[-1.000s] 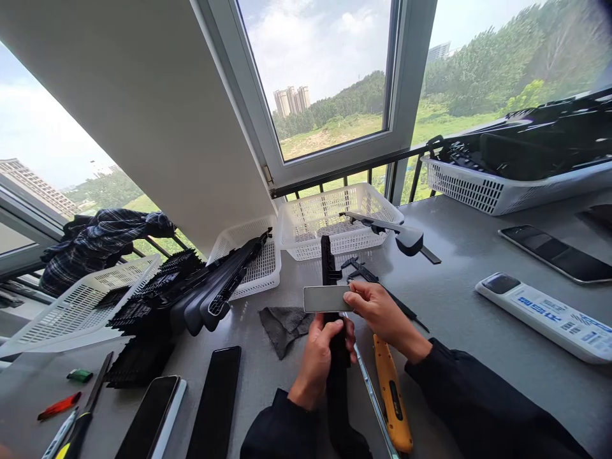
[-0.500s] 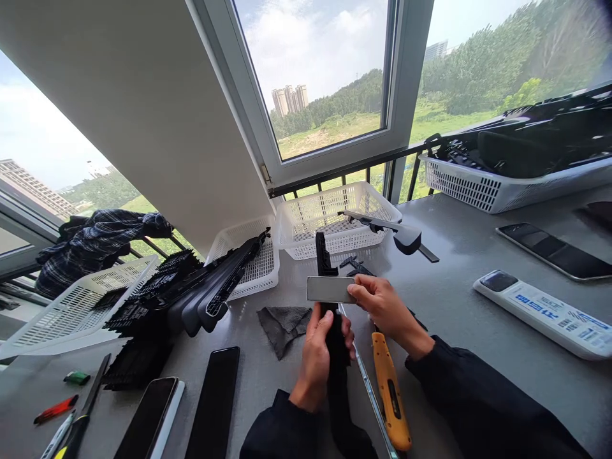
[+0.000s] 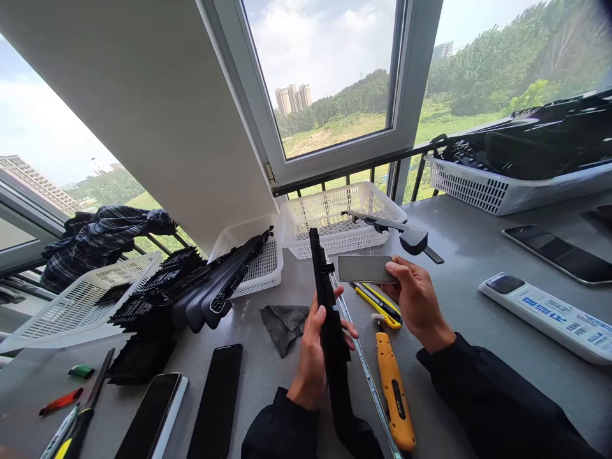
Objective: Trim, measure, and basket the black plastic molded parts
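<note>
My left hand (image 3: 310,360) is wrapped round a long, narrow black plastic part (image 3: 329,319), which stands tilted with its far end up. The part's lower end curves away near my left sleeve. My right hand (image 3: 421,306) pinches one end of a flat, thin grey rectangular plate (image 3: 364,269) between thumb and fingers. That plate is to the right of the part's upper end, apart from it. Below the plate lies a yellow utility knife (image 3: 380,305). An orange-yellow handled tool (image 3: 396,392) and a metal strip (image 3: 366,376) lie right of the part.
White baskets (image 3: 329,245) stand along the window, one with a grey-black part (image 3: 389,224) resting across it. Long black parts (image 3: 205,296) pile up on the left. A dark cloth (image 3: 282,325), a black phone (image 3: 215,401) and a white device (image 3: 545,312) lie on the table.
My right hand has carried the grey plate to the right, off the front of the black part. The black part has turned and tilted slightly in my left hand. The utility knife now shows more fully.
</note>
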`<state>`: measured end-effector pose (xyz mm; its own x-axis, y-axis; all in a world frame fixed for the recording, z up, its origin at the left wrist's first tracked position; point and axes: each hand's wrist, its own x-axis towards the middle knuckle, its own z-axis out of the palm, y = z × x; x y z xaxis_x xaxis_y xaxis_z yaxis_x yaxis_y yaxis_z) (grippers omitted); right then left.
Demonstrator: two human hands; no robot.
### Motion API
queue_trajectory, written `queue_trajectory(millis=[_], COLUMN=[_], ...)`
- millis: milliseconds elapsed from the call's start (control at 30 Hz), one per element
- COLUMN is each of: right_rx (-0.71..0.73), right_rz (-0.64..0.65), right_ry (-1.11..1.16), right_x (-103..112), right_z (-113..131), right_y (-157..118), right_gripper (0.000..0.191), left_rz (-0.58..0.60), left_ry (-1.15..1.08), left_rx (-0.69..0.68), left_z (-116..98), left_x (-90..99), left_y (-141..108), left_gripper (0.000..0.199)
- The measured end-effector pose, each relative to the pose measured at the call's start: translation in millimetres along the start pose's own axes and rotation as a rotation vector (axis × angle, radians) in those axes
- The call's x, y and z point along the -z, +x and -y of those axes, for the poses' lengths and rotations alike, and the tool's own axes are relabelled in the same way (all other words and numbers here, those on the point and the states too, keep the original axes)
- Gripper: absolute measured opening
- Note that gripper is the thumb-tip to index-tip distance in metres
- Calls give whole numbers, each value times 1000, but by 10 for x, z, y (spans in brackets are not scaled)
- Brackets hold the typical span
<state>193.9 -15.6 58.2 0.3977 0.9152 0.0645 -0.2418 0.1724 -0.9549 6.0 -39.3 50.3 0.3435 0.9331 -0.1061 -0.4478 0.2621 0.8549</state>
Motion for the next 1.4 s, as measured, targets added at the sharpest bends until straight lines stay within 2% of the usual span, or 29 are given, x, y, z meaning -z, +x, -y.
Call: queue_trajectory(millis=[267, 467, 600, 700, 900, 967, 1100, 1200, 1400], right_rx=[73, 56, -3, -57, -23, 0, -55, -66, -2], right_rz=[94, 111, 278, 373, 271, 274, 336, 294, 226], right_ry=[-301, -269, -237, -226, -348, -325, -205, -255, -346], right_x=[-28, 4, -65, -129, -157, -170, -204, -189, -123], right_z=[-58, -61, -76, -106, -167, -165, -162, -185, -180], right_y=[15, 17, -52, -83, -85, -108, -139, -110, -55], right_gripper=[44, 45, 48, 50, 49, 48, 47, 47, 47], left_rz=[31, -66, -141, -142, -152, -151, -66, -8, -63], left_ry=[14, 21, -4, 13, 47, 44, 41, 52, 22], left_rx=[-28, -90, -74, -65, -158, -157, -109, -85, -104], left_z=[-18, -10, 15, 38, 65, 73, 96, 114, 127], left_x=[-12, 35, 53, 66, 125, 131, 91, 54, 91], left_y=[-1, 38, 48, 45, 77, 92, 105, 107, 116], left_gripper=[72, 57, 60, 64, 62, 59, 45, 39, 38])
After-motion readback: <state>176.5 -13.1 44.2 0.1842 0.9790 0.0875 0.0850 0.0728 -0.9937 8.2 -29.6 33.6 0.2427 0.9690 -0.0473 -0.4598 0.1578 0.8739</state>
